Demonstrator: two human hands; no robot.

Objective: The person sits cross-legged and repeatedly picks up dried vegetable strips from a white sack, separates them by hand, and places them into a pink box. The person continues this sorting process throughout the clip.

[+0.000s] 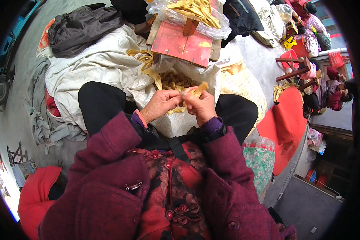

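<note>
Above an open white plastic sack (180,124) between my knees, both of my hands meet at the fingertips. My left hand (161,105) is closed in a pinch, its thumb and forefinger on the end of a yellow-tan fibrous strip. My right hand (202,106) wraps the same strip (202,87), whose end sticks up past the knuckles. Just beyond my hands lie many loose pieces of the same material (173,80) in the sack's mouth. One long strip (153,77) trails over the sack's left rim.
A red wooden board (176,44) stands ahead, bearing a clear plastic bag of yellow strips (198,11). White cloth (96,66) and a dark jacket (84,30) lie left. A red cloth (284,124), wooden stool (296,68) and other people (336,94) are at right.
</note>
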